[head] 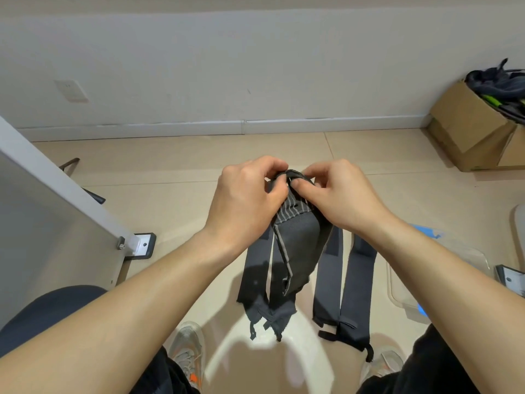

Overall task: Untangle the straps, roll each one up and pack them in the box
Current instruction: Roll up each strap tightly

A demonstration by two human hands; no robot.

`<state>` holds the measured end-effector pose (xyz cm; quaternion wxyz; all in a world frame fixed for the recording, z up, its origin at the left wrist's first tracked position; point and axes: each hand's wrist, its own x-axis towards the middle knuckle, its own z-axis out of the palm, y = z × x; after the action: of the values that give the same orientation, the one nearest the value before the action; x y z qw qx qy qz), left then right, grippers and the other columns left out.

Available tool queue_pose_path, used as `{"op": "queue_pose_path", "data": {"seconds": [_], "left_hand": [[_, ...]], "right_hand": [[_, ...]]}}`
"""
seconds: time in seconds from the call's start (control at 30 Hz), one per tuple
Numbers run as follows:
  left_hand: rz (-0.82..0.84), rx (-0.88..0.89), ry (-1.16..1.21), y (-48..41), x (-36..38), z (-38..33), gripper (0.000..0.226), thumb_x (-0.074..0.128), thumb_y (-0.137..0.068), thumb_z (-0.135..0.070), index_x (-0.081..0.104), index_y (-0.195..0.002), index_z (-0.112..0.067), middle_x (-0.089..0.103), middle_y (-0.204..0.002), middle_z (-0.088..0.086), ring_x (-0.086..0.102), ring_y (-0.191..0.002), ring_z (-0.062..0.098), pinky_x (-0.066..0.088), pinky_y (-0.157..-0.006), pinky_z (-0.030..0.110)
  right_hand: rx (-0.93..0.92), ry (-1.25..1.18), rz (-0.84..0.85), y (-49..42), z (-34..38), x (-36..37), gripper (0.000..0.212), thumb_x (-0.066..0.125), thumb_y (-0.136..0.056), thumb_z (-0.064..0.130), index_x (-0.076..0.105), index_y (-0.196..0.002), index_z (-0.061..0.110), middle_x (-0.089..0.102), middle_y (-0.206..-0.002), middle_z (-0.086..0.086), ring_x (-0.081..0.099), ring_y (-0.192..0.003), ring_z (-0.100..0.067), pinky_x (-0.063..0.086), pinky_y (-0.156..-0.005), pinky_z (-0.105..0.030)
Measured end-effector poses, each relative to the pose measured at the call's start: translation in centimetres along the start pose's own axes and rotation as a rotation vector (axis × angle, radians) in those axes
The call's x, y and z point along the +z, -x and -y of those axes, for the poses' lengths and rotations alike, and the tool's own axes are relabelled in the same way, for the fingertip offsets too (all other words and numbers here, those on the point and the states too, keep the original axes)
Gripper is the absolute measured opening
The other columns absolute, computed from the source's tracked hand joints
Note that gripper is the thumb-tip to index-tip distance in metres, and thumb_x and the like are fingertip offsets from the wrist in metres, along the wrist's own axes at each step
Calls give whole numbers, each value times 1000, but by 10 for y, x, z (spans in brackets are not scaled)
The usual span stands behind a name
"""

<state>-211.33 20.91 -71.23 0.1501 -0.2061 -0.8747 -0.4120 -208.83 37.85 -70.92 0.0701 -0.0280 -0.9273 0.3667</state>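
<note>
Hands (246, 200) (347, 199) on straps (297, 245); more in box (466, 123)

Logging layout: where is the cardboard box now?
In the head view, the cardboard box sits on the floor at far right by the wall, beyond the right hand gripping the straps.

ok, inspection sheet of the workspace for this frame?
Surface: tiled floor; no tabletop in use.
Job's things: dark straps held in mid-air, several ends hanging toward the floor; clear bin at right, contents unclear.
Clutter: carton far right, holding a dark and green tangle.
Hands: left hand and right hand both pinch the top of the straps.
Cables: nothing seen.
Surroundings: white wall with an outlet; white panel at left; shoes below.
</note>
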Motion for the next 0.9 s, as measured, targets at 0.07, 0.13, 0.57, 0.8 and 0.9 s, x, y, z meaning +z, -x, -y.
{"op": "queue_pose_path", "data": {"seconds": [0.07,0.13,0.57,0.8,0.9], "left_hand": [[-1,-48,3,0,0,-3,14,69,-92,-23,73,-106,-21,74,-88,-11,60,-67,1,48,-70,15],[92,-247,154,-2,2,-3,26,72,-89,-35,66,-112,-26,71,-90,-12,64,-72,1,49,-71,18],[89,-407,392,0,6,-1,6,64,-96,-21,66,-95,-26,71,-79,-8,67,-80,18,53,-74,39],[55,-294,301,2,4,-1,7,57,-102,-33,55,-102,-26,63,-67,-4,55,-62,13,44,-63,37],[46,-222,284,4,1,-5,7,56,-103,-33,56,-101,-26,63,-67,-5,54,-62,9,43,-63,34]], "right_hand": [[20,-59,-30,-1,-2,2,22,68,-94,36,67,-74,26,48,-49,7,43,-47,-7,30,-48,-23],[25,-104,-76,-1,-2,2,21,69,-94,34,66,-74,28,48,-48,7,43,-46,-6,29,-46,-20],[6,-433,-92,-1,-1,12,12,74,-89,37,70,-98,31,60,-67,13,61,-68,-8,54,-72,-44],[-114,-446,-169,4,1,10,14,75,-92,29,66,-101,35,65,-67,0,62,-66,-14,52,-67,-42],[-127,-474,-186,5,5,10,12,72,-94,28,67,-101,36,66,-76,-11,64,-72,-27,54,-66,-49]]}}
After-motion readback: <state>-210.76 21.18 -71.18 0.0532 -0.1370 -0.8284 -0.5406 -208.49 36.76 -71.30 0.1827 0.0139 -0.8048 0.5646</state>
